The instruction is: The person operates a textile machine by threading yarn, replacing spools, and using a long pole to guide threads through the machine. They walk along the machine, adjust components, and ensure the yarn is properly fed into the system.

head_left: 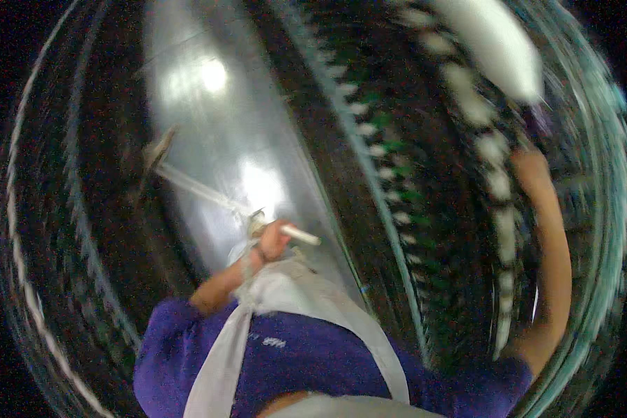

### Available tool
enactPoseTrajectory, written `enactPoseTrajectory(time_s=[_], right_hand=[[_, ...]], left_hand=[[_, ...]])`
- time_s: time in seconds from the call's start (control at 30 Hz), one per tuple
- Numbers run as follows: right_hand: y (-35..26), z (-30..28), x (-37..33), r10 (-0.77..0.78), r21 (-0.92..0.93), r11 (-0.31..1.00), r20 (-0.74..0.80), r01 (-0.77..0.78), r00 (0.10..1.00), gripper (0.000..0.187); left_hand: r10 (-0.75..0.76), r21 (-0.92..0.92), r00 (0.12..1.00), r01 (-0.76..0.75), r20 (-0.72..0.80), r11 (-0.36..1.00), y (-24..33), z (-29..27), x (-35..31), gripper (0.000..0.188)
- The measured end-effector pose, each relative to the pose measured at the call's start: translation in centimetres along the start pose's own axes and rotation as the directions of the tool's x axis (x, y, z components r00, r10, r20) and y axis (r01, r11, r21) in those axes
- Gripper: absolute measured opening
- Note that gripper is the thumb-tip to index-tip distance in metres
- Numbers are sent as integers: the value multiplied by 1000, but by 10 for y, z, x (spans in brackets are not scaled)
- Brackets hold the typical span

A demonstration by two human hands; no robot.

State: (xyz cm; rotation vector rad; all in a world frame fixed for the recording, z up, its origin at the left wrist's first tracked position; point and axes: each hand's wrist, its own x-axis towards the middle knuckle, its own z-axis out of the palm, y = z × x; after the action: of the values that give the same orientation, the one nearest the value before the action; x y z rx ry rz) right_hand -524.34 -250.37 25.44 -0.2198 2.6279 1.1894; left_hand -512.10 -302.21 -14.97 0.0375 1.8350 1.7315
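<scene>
My left hand (275, 240) is in front of my waist, its fingers closed round a short pale rod (302, 235) whose end sticks out to the right. A pale strap-like strip (202, 189) runs from near this hand to a brownish blurred piece (161, 148) at the left; whether the hand holds the strip too, I cannot tell. My right arm is raised along the machine at the right. There my right hand (531, 167) is beside a row of white bobbin-like shapes (491, 157), below a large white rounded thing (505, 52). Motion blur hides its fingers.
A long machine on the right carries a teal rail (355, 129) and a line of small white pieces (376, 150). Another dark machine with a rail (83, 230) stands on the left. Between them lies a shiny grey floor (188, 118). A white apron (306, 285) covers my front.
</scene>
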Motion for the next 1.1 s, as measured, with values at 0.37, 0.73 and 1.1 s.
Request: enactPoseTrajectory(time_s=[0.37,0.73,1.1], right_hand=[[-207,-118,-165,-302,740,559,-238,373,923,35],[-476,-3,-140,-851,678,-226,212,-699,481,16],[-561,-103,-71,-644,777,-350,207,-524,737,24]], left_hand=[[-277,-866,941,295,192,403,17,101,-62,19],[-625,-950,766,287,152,121,-89,11,-117,31],[-531,-882,840,166,-107,441,-70,-169,20,14]])
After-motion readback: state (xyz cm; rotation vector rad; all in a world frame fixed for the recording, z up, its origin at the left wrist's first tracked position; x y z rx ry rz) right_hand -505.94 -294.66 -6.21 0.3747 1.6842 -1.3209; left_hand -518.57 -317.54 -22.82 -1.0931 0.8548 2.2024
